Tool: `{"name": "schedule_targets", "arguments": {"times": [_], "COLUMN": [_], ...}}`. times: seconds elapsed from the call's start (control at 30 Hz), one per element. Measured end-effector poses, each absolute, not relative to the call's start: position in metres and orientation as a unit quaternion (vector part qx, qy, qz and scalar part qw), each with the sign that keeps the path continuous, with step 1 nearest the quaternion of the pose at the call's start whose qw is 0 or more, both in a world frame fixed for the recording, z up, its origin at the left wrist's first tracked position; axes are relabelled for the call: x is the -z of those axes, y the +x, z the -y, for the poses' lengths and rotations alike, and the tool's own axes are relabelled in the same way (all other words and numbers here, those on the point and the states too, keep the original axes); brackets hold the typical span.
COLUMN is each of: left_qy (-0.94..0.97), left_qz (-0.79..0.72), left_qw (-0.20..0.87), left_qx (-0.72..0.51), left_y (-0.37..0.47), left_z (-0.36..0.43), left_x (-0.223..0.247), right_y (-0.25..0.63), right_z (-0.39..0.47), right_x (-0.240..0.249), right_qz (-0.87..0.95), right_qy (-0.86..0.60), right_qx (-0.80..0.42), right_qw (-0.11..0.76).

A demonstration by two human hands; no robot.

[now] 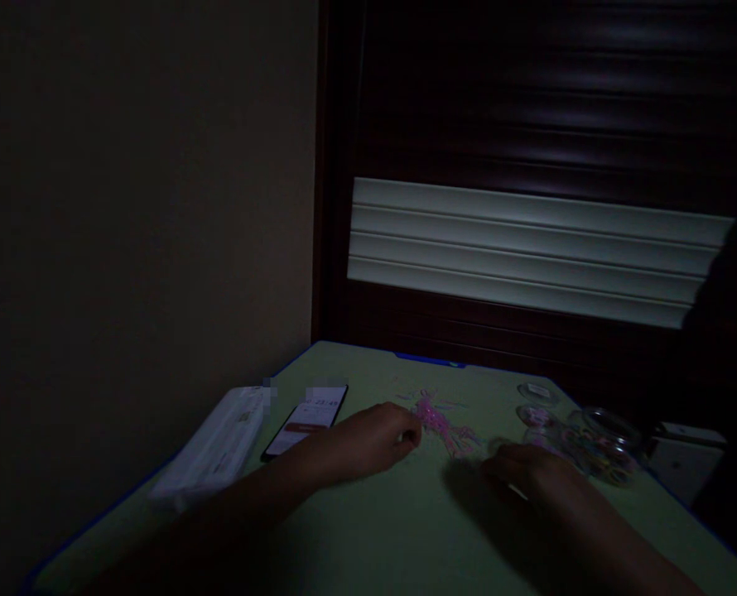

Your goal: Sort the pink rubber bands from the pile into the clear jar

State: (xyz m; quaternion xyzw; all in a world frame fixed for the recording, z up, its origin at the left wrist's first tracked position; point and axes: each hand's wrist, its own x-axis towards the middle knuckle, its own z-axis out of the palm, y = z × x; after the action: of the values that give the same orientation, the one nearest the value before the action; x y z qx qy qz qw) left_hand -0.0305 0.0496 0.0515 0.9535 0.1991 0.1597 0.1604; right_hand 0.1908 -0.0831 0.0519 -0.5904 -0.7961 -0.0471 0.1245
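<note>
A loose pile of pink and pale rubber bands [434, 418] lies on the light green table between my hands. My left hand [374, 439] is at the pile's left edge, its fingers curled in and closed; whatever they hold, if anything, is hidden. To the right of the pile, my right hand [530, 470] hovers low over the table with fingers pressed together in a pinch. It looks a little blurred, and I cannot make out anything in it. Dim light hides fine detail.
A clear jar of coloured bands [608, 451] stands at the right, beside small round containers [535, 416] and a clear lid [537, 392]. At left lie a lit phone [310, 418] and a white packet [216, 447]. A wall and dark slatted panel [530, 124] border the table [393, 530].
</note>
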Motion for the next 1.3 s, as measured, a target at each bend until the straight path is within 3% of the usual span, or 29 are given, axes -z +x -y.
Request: {"name": "schedule_targets", "arguments": {"times": [0.23, 0.53, 1.3], "left_qy": [0.900, 0.843, 0.870], "left_qz": [-0.212, -0.265, -0.247], "left_qw": [0.268, 0.360, 0.324], "left_qx": [-0.270, -0.299, -0.279], "left_y": [-0.001, 0.012, 0.014], "left_z": [-0.028, -0.018, -0.019], "left_x": [-0.021, -0.001, 0.004], "right_y": [0.190, 0.190, 0.179], "right_z": [0.081, 0.082, 0.081], "right_x": [-0.052, -0.050, -0.045], "right_qz": [0.800, 0.802, 0.826], "right_qy": [-0.584, -0.578, -0.536], "right_qx": [0.064, 0.064, 0.074], "right_qw": [0.126, 0.134, 0.158]}}
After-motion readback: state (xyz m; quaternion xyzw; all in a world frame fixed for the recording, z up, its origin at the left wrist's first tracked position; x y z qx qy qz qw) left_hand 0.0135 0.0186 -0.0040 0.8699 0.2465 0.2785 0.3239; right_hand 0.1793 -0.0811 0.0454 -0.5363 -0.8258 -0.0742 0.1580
